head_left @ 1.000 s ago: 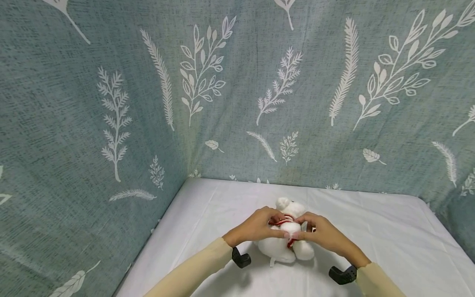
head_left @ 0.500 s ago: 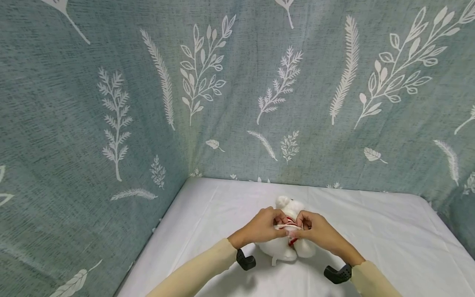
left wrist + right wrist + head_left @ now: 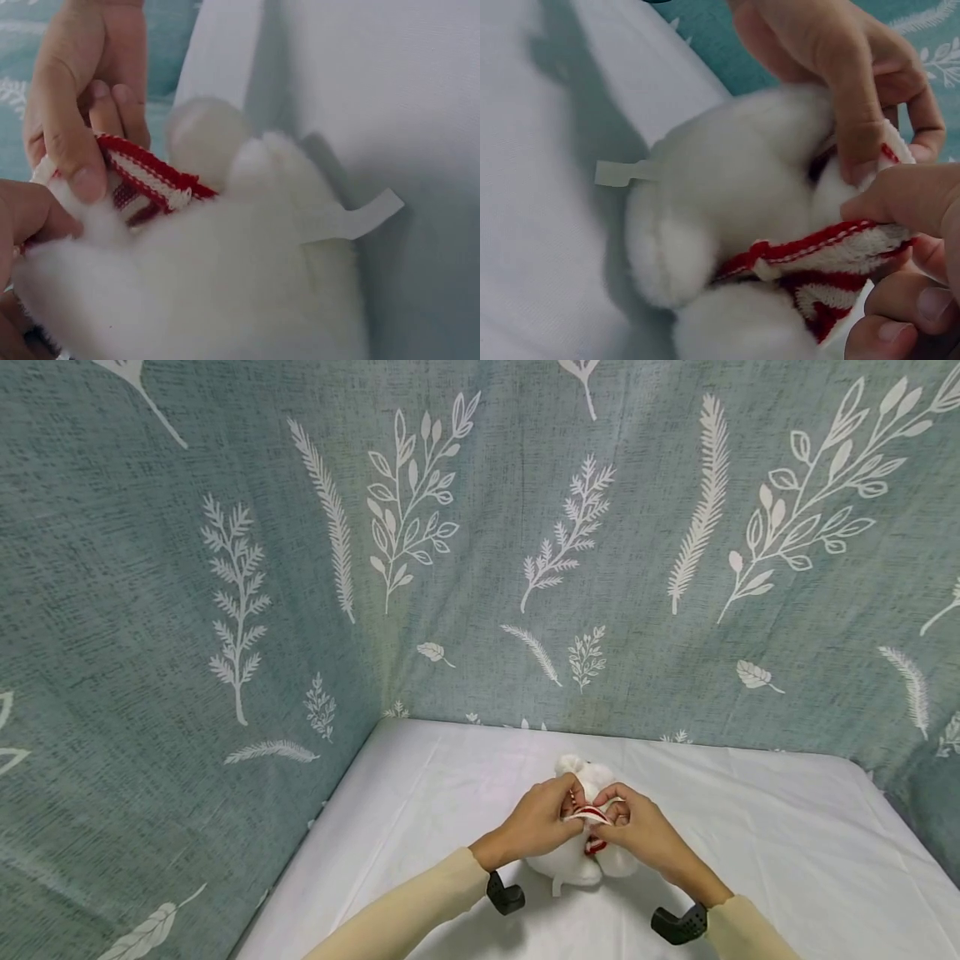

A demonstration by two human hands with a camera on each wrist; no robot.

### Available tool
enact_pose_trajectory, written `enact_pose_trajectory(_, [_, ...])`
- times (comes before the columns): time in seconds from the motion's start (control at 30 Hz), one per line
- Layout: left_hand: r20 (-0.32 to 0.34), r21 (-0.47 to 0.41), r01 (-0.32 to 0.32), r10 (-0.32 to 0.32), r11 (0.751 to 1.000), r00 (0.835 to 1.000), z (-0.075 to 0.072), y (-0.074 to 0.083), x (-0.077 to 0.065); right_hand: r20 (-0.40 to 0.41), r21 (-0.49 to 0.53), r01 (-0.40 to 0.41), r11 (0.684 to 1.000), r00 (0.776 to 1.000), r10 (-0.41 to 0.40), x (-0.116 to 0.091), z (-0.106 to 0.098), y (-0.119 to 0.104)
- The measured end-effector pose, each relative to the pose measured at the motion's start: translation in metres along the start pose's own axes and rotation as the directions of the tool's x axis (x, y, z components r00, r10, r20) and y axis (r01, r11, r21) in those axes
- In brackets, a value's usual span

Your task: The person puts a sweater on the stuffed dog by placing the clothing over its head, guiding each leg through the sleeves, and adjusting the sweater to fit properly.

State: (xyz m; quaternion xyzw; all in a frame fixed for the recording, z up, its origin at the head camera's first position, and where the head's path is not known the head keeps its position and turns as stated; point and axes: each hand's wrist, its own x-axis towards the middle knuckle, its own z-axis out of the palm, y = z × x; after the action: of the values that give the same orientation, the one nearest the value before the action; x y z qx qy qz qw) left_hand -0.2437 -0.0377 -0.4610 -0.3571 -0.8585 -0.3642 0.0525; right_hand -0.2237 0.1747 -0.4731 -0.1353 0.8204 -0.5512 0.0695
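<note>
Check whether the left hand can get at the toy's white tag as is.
Likely yes: the tag sticks out uncovered from the toy, though the left hand must probably release the knitted cloth first.

From well behind and above the left hand (image 3: 538, 818) and right hand (image 3: 651, 835), the head view looks forward and down, while both wrist views, each at its hand's wrist, face the work closely, sharing the white plush toy (image 3: 247, 277).
</note>
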Motion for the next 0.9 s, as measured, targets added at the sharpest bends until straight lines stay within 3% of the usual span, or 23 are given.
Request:
enact_pose_trajectory(0.47, [0.027, -0.098, -0.025, 0.027, 0.995, 0.999, -0.01, -0.002, 0.002, -0.098, 0.032, -0.025, 0.999, 0.995, 0.028, 0.002, 0.007, -0.006])
enact_pose_trajectory(0.63, [0.003, 0.004, -0.086, 0.086, 0.996, 0.996, -0.01, 0.0, 0.003, -0.131, 0.038, -0.038, 0.999, 0.99, 0.043, 0.004, 0.012, -0.007])
enact_pose_trajectory(0.8, [0.064, 0.128, -0.168, 0.161, 0.977, 0.985, -0.01, 0.004, 0.002, -0.21, 0.011, -0.052, 0.999, 0.976, 0.053, 0.008, 0.02, -0.006])
enact_pose_trajectory(0.9, [0.105, 0.148, -0.22, 0.206, 0.964, 0.973, -0.01, 0.008, 0.003, -0.259, -0.002, -0.058, 0.998, 0.964, 0.056, 0.01, 0.025, -0.005])
